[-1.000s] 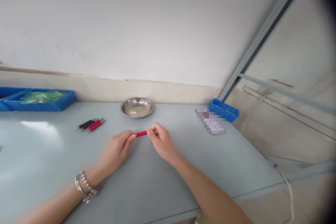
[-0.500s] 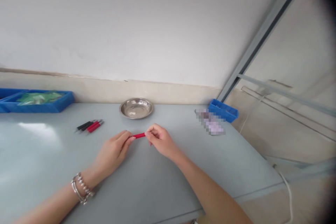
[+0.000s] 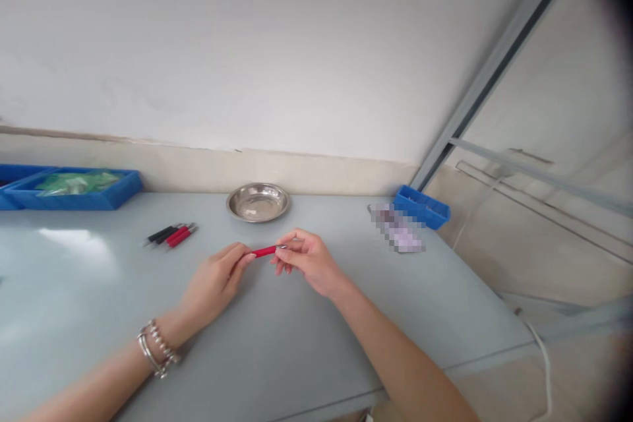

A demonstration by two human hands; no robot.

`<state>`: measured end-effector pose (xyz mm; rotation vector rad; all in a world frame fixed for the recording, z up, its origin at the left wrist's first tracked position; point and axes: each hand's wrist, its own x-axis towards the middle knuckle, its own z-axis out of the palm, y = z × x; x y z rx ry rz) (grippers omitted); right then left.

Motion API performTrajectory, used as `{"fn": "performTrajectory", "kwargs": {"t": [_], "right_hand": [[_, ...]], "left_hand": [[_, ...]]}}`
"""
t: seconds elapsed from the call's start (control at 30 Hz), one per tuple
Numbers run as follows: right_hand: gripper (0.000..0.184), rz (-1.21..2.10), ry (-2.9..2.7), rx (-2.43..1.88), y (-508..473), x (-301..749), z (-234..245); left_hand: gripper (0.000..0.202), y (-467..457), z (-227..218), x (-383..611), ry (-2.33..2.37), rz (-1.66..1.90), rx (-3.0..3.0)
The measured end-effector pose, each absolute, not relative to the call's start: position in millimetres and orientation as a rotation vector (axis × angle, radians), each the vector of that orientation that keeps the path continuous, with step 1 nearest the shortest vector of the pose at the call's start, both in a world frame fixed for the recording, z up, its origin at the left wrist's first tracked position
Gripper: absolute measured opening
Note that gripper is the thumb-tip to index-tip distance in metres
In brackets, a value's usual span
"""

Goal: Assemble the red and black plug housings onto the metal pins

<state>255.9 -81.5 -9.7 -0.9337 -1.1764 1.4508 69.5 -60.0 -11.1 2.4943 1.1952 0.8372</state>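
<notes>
A red pen (image 3: pixel 264 252) is held level between my two hands, over the middle of the table. My left hand (image 3: pixel 211 282) is closed round its left end, covering that end. At the other end, where silver metal shows, the thumb and forefinger of my right hand (image 3: pixel 311 264) pinch the pen, while the other fingers curl loosely below. Several pens lie side by side to the left: black pens (image 3: pixel 161 235) next to red pens (image 3: pixel 180 236), with silver ends. Just beyond my hands sits a round metal dish (image 3: pixel 258 216).
Blue trays (image 3: pixel 113 198) stand at the back left, one with a green plastic bag (image 3: pixel 79 182) in it. A small blue bin (image 3: pixel 421 206) is at the back right corner, beside a blurred flat item (image 3: pixel 403 234). A metal post (image 3: pixel 494 72) rises there.
My right thumb and fingers have shifted on the pen's right end and opened a little, so more of its silver part shows. My left hand keeps its hold.
</notes>
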Motion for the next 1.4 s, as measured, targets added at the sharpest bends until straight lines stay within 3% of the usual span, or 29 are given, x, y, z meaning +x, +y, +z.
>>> {"fn": "performTrajectory", "kwargs": {"t": [0.33,0.6,1.13,1.27,1.4], "right_hand": [[0.026,1.367,-1.149,-0.961,-80,254,-12],[0.021,1.242,-1.268,-0.976,-80,255,-11],[0.008,0.858,-1.527,-0.990,-86,255,-7],[0.004,0.645,-1.591,-1.141,-82,261,-9],[0.011,0.563,-1.672,-1.418,-73,269,-20]], "left_hand": [[0.034,-61,-12,70,1.182,0.826,2.475],[0.044,-62,-7,70,1.200,0.728,2.291],[0.050,-51,-4,68,1.051,0.594,1.247],[0.047,-47,-5,63,1.085,0.666,1.263],[0.046,-49,-5,65,1.175,0.702,1.387]]}}
